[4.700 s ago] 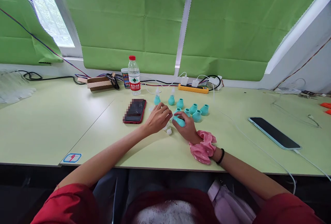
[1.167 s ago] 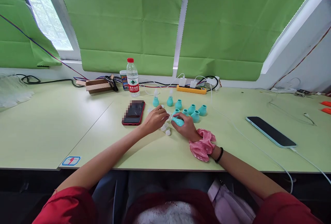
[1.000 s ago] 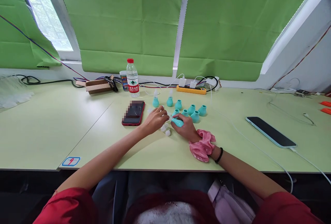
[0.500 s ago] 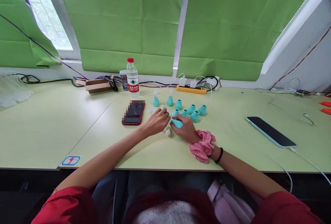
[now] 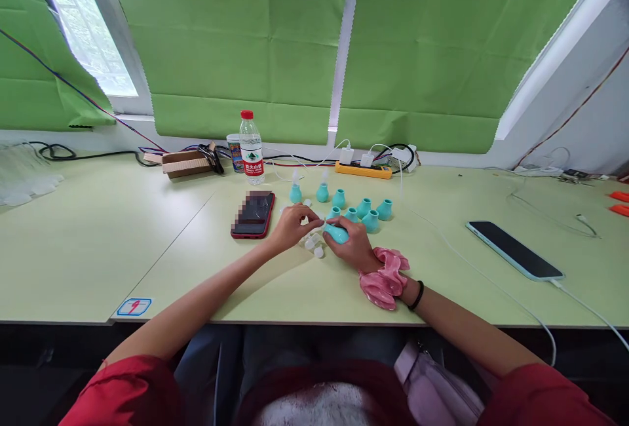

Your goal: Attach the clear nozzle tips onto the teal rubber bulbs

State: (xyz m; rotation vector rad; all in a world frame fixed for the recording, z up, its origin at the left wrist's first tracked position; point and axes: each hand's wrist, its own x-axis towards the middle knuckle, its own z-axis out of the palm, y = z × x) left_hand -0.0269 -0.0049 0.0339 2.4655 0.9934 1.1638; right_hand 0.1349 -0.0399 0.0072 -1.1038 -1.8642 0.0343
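My right hand (image 5: 351,242) is wrapped round a turquoise squeeze bulb (image 5: 336,234), held tilted with its neck toward the left. At that neck, the fingertips of my left hand (image 5: 295,224) are pinched together; whatever small piece they hold is hidden. Loose whitish translucent caps (image 5: 319,252) lie on the table below and behind my left hand. Several more turquoise bulbs stand upright just beyond my hands, among them an open-necked bulb (image 5: 371,221). Two at the back left, including one bulb (image 5: 295,193), carry clear tips.
A red-cased phone (image 5: 253,215) lies left of my hands, a pale-blue-cased phone (image 5: 515,250) charges at right. Behind stand a water bottle (image 5: 252,151), a cup (image 5: 235,153), an opened cardboard box (image 5: 187,164) and a yellow power strip (image 5: 363,170). A white cable (image 5: 457,252) crosses the table.
My left hand has turned and its fingertips have come to the neck of the bulb, uncovering more of the loose caps below. My right hand keeps its hold almost unmoved.
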